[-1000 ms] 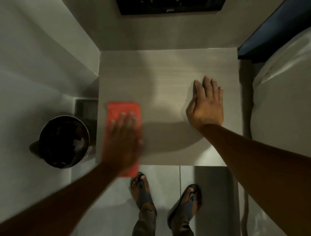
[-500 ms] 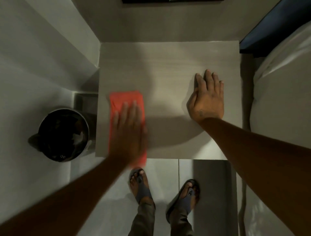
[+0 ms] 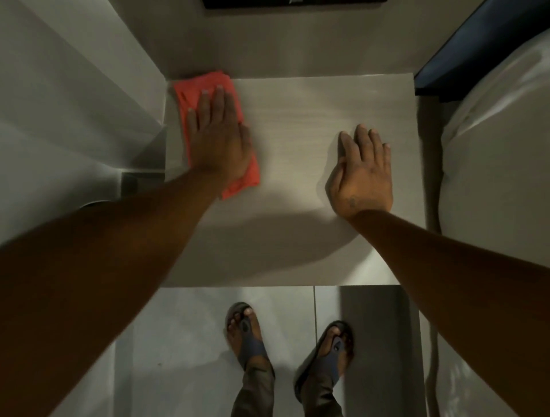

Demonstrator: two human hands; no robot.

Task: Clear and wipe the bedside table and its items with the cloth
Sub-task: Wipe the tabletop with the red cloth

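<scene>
A: Cloth [image 3: 208, 89], the orange-red one, lies folded on the tabletop [image 3: 297, 166], up in its far left corner where the two walls meet. Its far edge is bunched right against the back wall.

B: And what is on it?

A: The left hand [image 3: 218, 143] lies flat on top, palm down. Its fingers [image 3: 220, 101] are stretched out straight and close together, pressing the cloth to the surface rather than gripping it. The thumb sits off the cloth's right edge.

B: How much of the cloth shows?

A: A strip at the fingertips, a band along the left side, and a corner that pokes out under the wrist on the near side.

B: The other hand?

A: The right hand [image 3: 361, 175] rests palm down on the bare tabletop, toward its right side, well apart from the cloth. Those fingers [image 3: 364, 143] are laid flat and slightly spread, with nothing under them but the surface.

B: Anything else on the surface?

A: Only the hands, the cloth and the shadows of the arms.

B: Around it?

A: White bedding [image 3: 491, 154] bulges just beside the right edge. Below the near edge is a pale tiled floor [image 3: 184, 342], where the person's feet stand in dark sandals [image 3: 253, 345]. A dark object's edge [image 3: 294, 3] runs along the top of the back wall; I cannot tell what it is.
</scene>
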